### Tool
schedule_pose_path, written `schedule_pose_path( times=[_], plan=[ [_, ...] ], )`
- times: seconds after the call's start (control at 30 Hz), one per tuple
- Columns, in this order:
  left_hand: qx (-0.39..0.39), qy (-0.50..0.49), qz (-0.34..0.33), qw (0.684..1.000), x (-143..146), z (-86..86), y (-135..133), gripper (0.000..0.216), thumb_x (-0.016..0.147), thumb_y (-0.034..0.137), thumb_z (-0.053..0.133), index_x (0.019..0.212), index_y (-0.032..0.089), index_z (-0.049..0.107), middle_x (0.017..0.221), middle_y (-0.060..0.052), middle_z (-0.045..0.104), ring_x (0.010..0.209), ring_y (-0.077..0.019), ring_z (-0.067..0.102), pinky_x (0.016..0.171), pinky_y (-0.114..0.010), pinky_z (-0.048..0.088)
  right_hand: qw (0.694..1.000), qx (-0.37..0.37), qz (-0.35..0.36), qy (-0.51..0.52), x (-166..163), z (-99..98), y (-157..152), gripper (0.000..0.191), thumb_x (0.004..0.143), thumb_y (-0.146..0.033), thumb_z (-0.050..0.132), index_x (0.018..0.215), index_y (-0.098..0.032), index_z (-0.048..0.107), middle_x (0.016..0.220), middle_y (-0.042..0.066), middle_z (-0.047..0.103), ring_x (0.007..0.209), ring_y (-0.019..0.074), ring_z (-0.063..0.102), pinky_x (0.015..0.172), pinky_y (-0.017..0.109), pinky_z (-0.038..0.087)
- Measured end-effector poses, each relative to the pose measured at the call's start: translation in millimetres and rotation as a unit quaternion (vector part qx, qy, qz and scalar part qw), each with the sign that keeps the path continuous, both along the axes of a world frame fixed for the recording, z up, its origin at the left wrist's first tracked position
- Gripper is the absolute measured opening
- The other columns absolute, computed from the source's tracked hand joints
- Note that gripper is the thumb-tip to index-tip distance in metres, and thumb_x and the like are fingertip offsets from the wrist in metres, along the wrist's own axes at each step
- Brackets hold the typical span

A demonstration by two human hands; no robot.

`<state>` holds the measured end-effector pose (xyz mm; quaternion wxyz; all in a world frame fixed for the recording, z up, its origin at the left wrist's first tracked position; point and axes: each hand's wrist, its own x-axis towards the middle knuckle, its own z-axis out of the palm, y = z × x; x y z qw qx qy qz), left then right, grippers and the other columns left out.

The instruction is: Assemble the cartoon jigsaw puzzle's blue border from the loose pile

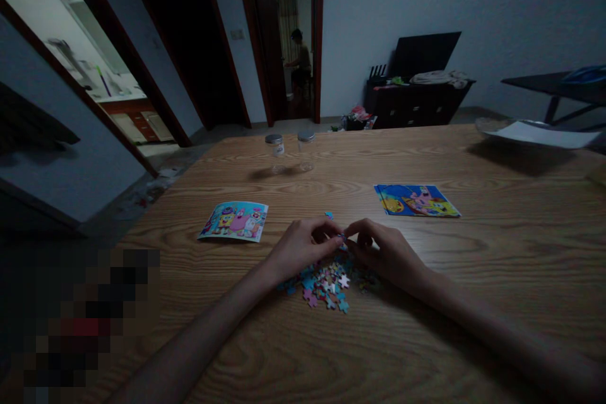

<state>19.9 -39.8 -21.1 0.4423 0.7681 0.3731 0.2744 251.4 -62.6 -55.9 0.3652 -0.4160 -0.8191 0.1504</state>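
Over a heap of small jigsaw puzzle pieces (326, 284), my left hand (303, 245) and my right hand (391, 255) meet at the fingertips. Both are closed in a pinch around a small bluish puzzle piece (341, 238), mostly covered by the fingers. The heap mixes blue, pink, white and yellow pieces, and part of it is hidden under my hands. One blue piece (328, 215) lies apart, just beyond my left fingers. A cartoon picture card (234, 222) is left of my hands. To the right, beyond my right hand, lies another cartoon picture (419, 201).
Two clear jars with metal lids (306, 150) stand farther back on the wooden table (255, 353). A dish with a white sheet (540, 134) sits at the far right. Behind are a dark cabinet with a screen (423, 53) and a seated person (300, 60) through a doorway.
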Motion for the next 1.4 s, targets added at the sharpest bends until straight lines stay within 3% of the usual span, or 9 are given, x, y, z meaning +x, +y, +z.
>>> schedule_pose_path(
  times=[0.13,0.3,0.53,0.77,0.97,1.4],
  plan=[
    [0.014,-0.021,0.041,0.999,1.1,2.3,-0.5,0.022,0.097,0.037,0.067,0.111,0.022,0.076,0.105,-0.008,0.079,0.094,-0.0221,0.072,0.078,-0.036,0.058,0.996,-0.054,0.009,0.071,-2.8,8.9,-1.6,0.008,0.1,-0.026,0.056,0.105,-0.022,0.06,0.082,0.002,0.068,0.062,0.0141,0.059,0.054,0.025,0.045],
    [0.029,-0.022,0.075,0.997,-2.1,-1.1,4.6,0.02,0.096,0.037,0.069,0.107,0.022,0.077,0.102,-0.006,0.079,0.093,-0.0213,0.073,0.081,-0.036,0.059,0.993,-0.07,0.034,0.09,-4.2,15.2,-3.6,0.012,0.103,-0.025,0.051,0.108,-0.022,0.061,0.092,0.006,0.072,0.071,0.016,0.063,0.059,0.027,0.049],
    [0.017,-0.04,0.062,0.997,-1.8,-3.4,4.9,0.019,0.096,0.035,0.069,0.107,0.021,0.077,0.106,-0.007,0.08,0.098,-0.0218,0.074,0.086,-0.038,0.059,0.995,-0.054,0.043,0.077,-3.1,12.8,-4.1,0.017,0.101,-0.018,0.049,0.11,-0.022,0.063,0.092,0.005,0.072,0.075,0.0158,0.064,0.064,0.028,0.051],
    [0.03,-0.011,0.039,0.999,-1.4,-1.6,3.8,0.018,0.099,0.035,0.066,0.109,0.023,0.076,0.109,-0.006,0.079,0.1,-0.0214,0.073,0.084,-0.037,0.059,0.994,-0.063,0.016,0.087,-5.4,11.0,-3.5,0.013,0.102,-0.027,0.057,0.114,-0.021,0.06,0.091,0.004,0.071,0.071,0.0157,0.063,0.06,0.028,0.05],
    [0.02,-0.029,0.04,0.999,-1.0,-3.8,4.5,0.017,0.097,0.033,0.067,0.106,0.022,0.077,0.103,-0.006,0.079,0.094,-0.021,0.073,0.081,-0.036,0.058,0.994,-0.071,0.033,0.08,-3.4,12.4,-2.8,0.011,0.102,-0.024,0.054,0.102,-0.021,0.064,0.085,0.003,0.07,0.071,0.0156,0.062,0.06,0.027,0.048],
    [0.016,-0.024,0.042,0.999,-2.3,-4.7,4.4,0.02,0.097,0.035,0.067,0.109,0.022,0.077,0.102,-0.005,0.079,0.086,-0.0191,0.072,0.076,-0.033,0.057,0.995,-0.04,0.031,0.086,-2.6,13.9,-1.1,0.013,0.099,-0.019,0.054,0.101,-0.021,0.067,0.089,0.004,0.072,0.074,0.0149,0.065,0.063,0.026,0.049]
  ],
)
